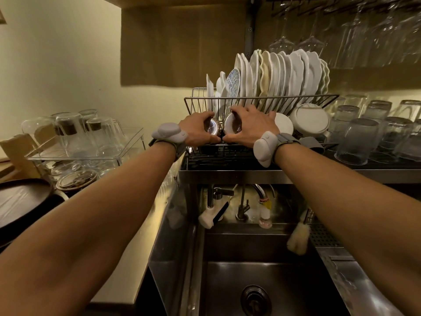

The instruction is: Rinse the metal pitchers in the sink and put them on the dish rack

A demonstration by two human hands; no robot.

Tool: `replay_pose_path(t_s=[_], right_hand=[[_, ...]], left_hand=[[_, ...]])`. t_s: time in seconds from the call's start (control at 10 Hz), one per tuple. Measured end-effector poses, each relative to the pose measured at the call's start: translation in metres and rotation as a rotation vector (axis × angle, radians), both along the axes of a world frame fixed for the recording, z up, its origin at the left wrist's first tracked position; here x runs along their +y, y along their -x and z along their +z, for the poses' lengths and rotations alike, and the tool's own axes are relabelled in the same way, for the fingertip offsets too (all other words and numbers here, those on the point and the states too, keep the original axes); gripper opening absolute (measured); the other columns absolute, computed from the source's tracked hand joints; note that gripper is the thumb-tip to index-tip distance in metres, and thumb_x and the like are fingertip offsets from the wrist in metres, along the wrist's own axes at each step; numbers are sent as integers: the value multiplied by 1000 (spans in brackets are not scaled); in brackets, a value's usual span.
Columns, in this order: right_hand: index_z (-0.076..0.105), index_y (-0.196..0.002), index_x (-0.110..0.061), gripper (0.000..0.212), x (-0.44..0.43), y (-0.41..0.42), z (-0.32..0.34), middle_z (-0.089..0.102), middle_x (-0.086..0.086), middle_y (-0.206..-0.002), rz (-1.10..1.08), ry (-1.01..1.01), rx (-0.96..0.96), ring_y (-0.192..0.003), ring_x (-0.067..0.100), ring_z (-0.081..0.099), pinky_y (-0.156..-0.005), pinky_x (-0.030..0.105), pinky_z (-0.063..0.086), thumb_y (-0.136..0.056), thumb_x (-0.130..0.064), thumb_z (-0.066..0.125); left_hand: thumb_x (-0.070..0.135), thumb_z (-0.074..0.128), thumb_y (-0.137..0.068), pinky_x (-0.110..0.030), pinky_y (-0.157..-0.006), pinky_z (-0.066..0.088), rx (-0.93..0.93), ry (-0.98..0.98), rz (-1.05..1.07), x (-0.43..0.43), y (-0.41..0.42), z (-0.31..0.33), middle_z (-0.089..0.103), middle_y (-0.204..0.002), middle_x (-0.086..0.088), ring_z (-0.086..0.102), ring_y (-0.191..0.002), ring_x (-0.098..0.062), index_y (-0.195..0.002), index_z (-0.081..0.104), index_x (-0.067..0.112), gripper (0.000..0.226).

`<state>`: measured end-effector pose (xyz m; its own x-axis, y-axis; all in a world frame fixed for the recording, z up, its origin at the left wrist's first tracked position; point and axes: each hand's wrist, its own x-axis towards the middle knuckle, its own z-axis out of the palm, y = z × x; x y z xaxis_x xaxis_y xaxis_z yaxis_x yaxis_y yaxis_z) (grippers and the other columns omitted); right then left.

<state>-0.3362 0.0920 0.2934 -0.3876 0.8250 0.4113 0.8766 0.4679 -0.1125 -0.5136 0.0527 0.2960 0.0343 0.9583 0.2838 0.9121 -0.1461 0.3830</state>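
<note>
Left hand [197,131]: clamped on the left pitcher [213,128], fingers curled over its top, thumb underneath.
Right hand [250,127]: clamped on the right pitcher [232,128], fingers spread over its top edge, thumb underneath.
Pitchers: both metal, side by side at the front left of the dish rack [262,98], shiny bases turned toward the camera; whether they rest on the rack floor cannot be told.
Dish rack: wire basket on the steel shelf above the sink [250,272]; white plates [284,74] stand on edge in the rear row, white bowls [312,119] lie inverted just right of the hands.
Sink: steel basin below the arms, taps [242,208] at its back wall, a brush [297,238] hanging at right.
Shelf, right: inverted tumblers [360,140].
Worktop [127,270], left: clear tray [91,153] holding inverted glasses.
Overhead: stemmed glasses [309,39] hanging upside down.
</note>
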Motion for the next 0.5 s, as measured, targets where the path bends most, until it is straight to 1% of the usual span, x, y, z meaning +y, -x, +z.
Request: replay_pose_path(t_s=[0.1, 0.2, 0.3, 0.4, 0.5], right_hand=[[29, -142, -31, 93, -3, 1, -1, 42, 8, -139, -5, -16, 19, -124, 33, 48, -105, 58, 24, -66, -75, 60], [29, -143, -31, 93, -4, 2, 0, 40, 8, -142, -6, -23, 32, -126, 33, 46, -106, 57, 25, -67, -74, 59], [31, -142, -31, 87, -11, 2, -1, 39, 8, -142, -11, -22, 45, -127, 33, 44, -104, 56, 26, -69, -70, 60], [36, -139, -29, 77, -22, -4, 0, 41, 7, -141, 12, -61, 64, -128, 32, 42, -103, 54, 28, -74, -62, 62], [45, -133, -26, 63, -34, -18, -2, 45, 5, -136, 4, -134, 76, -126, 29, 42, -101, 51, 31, -79, -56, 60]], left_hand=[[40, 74, -76, -32, -104, 39, 5, -34, 1, -4, -4, 1, 46, -145, -5, 47, -130, -25, -148, 30, 21, 87], [38, 72, -79, -30, -100, 39, 20, -65, 3, -7, -5, 3, 46, -145, -8, 47, -130, -26, -147, 31, 20, 81], [40, 71, -80, -32, -102, 38, 43, -58, 3, -12, -6, 3, 41, -146, -9, 44, -131, -27, -147, 29, 21, 81], [45, 68, -80, -38, -108, 37, 82, -48, 31, -20, -6, 2, 36, -150, -8, 40, -135, -28, -148, 28, 24, 82], [47, 67, -79, -44, -105, 43, 89, -157, 96, -30, -15, 2, 41, -145, -8, 46, -129, -29, -140, 40, 25, 70]])
